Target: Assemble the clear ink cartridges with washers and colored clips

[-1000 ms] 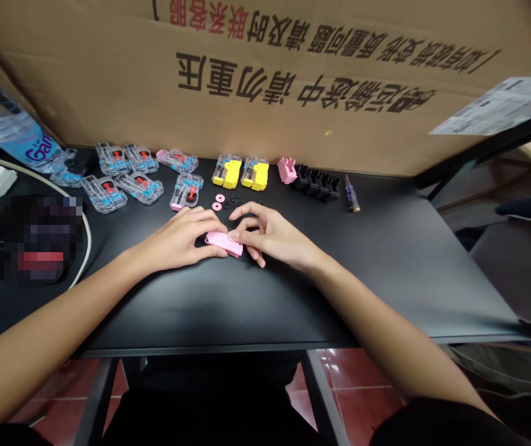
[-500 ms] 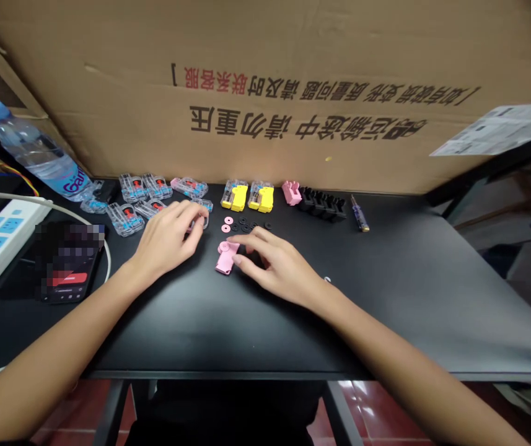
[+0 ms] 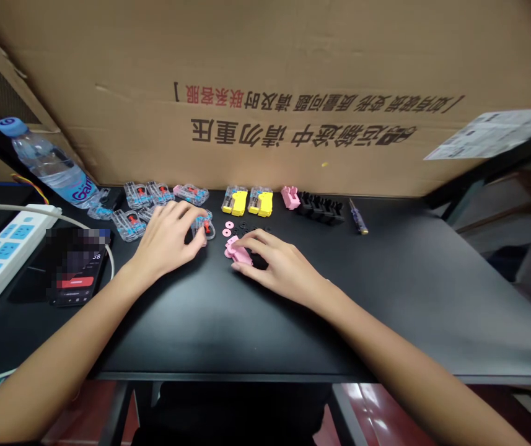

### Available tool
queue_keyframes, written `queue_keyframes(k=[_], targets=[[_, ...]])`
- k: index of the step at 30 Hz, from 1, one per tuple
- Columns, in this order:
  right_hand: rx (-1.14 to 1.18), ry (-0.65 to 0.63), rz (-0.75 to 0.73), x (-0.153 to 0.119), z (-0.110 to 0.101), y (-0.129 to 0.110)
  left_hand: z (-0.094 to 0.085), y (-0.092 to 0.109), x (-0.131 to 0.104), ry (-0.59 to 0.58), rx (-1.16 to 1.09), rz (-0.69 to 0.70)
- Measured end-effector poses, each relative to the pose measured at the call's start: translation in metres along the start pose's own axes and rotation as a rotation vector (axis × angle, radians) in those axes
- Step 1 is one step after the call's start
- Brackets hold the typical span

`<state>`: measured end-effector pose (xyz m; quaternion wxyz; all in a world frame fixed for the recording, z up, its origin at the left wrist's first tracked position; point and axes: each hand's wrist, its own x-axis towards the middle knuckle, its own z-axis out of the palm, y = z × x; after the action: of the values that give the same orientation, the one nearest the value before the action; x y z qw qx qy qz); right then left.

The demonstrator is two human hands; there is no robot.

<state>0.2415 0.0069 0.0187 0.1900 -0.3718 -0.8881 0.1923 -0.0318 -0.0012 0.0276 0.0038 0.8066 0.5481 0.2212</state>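
Note:
My right hand [image 3: 269, 260] has its thumb and fingertips on a small pink part [image 3: 241, 254] lying on the black table [image 3: 228, 328]. My left hand [image 3: 167, 238] is curved with its fingers apart, beside a clear piece with blue and red bits [image 3: 206, 224]; nothing shows between its thumb and fingers. Two pink rings [image 3: 228, 229] lie just above the pink part, and several black rings [image 3: 243, 227] are beside them, some hidden behind my right fingers.
Clear and yellow pieces [image 3: 235, 202], a pink bracket [image 3: 290, 197], black brackets [image 3: 321, 209] and a screwdriver [image 3: 358, 217] line the back before a cardboard wall [image 3: 256, 49]. Left are a bottle [image 3: 54, 164], a power strip [image 3: 14, 248], a cable and a phone [image 3: 79, 272].
The pink part has turned and shifted slightly right, under my right fingertips. My left hand has moved little, and more of the clear piece beside it shows. The camera view has shifted slightly.

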Motion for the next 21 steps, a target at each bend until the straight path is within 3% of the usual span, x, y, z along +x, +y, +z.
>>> queue_keyframes(k=[7,14,21], targets=[[-0.046,-0.003,-0.012,-0.001,0.002,0.010,0.008,-0.016,-0.004,-0.182,0.003,0.024],[-0.029,-0.050,0.021,0.002,-0.003,0.016,-0.004,-0.010,-0.007,-0.356,-0.108,0.091],[-0.049,-0.056,-0.006,0.000,0.000,0.015,0.004,-0.001,-0.006,-0.383,-0.246,0.134]])
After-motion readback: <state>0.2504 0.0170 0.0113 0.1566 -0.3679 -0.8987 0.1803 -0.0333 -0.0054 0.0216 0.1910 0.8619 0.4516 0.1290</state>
